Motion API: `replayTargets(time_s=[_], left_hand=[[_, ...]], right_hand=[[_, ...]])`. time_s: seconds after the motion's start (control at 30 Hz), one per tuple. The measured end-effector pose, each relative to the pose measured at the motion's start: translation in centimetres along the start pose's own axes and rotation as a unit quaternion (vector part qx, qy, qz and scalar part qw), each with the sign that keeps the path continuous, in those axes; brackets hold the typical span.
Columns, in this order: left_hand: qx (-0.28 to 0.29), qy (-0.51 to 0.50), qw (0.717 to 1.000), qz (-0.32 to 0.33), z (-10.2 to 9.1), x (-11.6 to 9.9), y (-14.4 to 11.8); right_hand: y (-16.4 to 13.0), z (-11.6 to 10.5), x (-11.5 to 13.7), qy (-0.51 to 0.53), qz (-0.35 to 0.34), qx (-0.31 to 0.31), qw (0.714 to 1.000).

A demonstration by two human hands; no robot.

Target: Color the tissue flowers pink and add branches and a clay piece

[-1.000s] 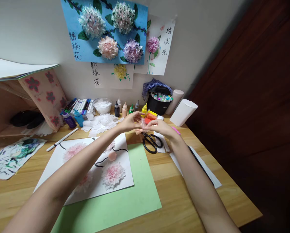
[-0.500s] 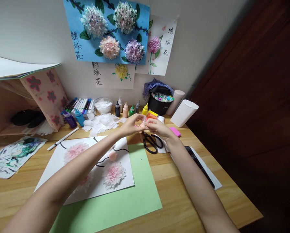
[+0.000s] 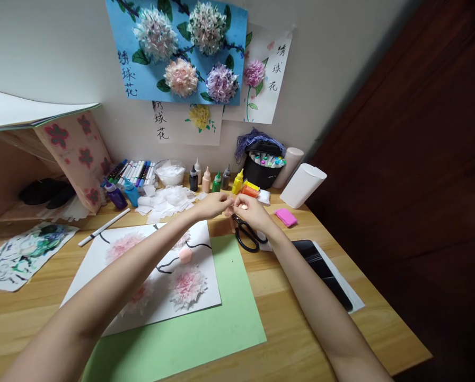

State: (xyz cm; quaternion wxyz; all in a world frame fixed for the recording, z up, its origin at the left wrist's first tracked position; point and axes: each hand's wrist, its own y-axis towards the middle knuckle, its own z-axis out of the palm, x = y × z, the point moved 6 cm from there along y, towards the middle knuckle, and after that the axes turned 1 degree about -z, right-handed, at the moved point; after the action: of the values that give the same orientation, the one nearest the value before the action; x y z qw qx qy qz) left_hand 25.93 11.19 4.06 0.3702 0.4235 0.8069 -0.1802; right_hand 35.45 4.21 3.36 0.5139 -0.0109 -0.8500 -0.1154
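My left hand [image 3: 217, 206] and my right hand [image 3: 252, 211] meet above the back part of the desk, fingertips pinched together and touching or nearly so. A small pale piece [image 3: 244, 207] shows at the curled fingers of my right hand; its kind is too small to tell. Whatever my left fingertips pinch is hidden. Black-handled scissors [image 3: 247, 237] lie just below my right hand. Left of them, a white sheet [image 3: 203, 297] bears fluffy pink paper flowers [image 3: 187, 286], painted black branches and a flat peach disc [image 3: 185, 255]. My left forearm crosses over this sheet.
Green paper [image 3: 237, 318] lies under the white sheet. Behind are torn white tissue pieces [image 3: 168, 201], paint bottles [image 3: 216, 182], orange and yellow packets [image 3: 250, 190] and a black marker case [image 3: 261, 172]. A pink packet [image 3: 286, 217] and a black phone-like slab [image 3: 320, 273] lie right.
My hands have closed in on each other, the left fingers going from spread to pinched. My right hand has shifted slightly left and down, uncovering more of the pink packet and the black slab.
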Motion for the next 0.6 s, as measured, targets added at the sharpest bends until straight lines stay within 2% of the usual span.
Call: replayTargets(time_s=[0.2, 0.27, 0.43, 0.53, 0.6], left_hand=[[-0.015, 0.024, 0.999, 0.041, -0.7, -0.6, -0.3], [-0.029, 0.061, 0.997, 0.04, -1.1, -0.8, -0.6], [-0.098, 0.197, 0.975, -0.008, -1.4, -1.2, -1.5], [-0.095, 0.22, 0.971, -0.015, -0.3, -1.2, -1.6], [-0.084, 0.204, 0.975, -0.015, 0.5, -0.9, -1.4]], right_hand=[[0.3, 0.3, 0.0, 0.027, -0.013, -0.018, 0.999], [0.5, 0.1, -0.2, 0.033, -0.007, -0.036, 0.999], [-0.1, -1.2, -0.1, -0.129, 0.021, -0.147, 0.981], [-0.5, -1.1, -0.3, -0.214, 0.073, -0.128, 0.966], [-0.6, -0.9, -0.1, -0.246, 0.071, -0.101, 0.961]])
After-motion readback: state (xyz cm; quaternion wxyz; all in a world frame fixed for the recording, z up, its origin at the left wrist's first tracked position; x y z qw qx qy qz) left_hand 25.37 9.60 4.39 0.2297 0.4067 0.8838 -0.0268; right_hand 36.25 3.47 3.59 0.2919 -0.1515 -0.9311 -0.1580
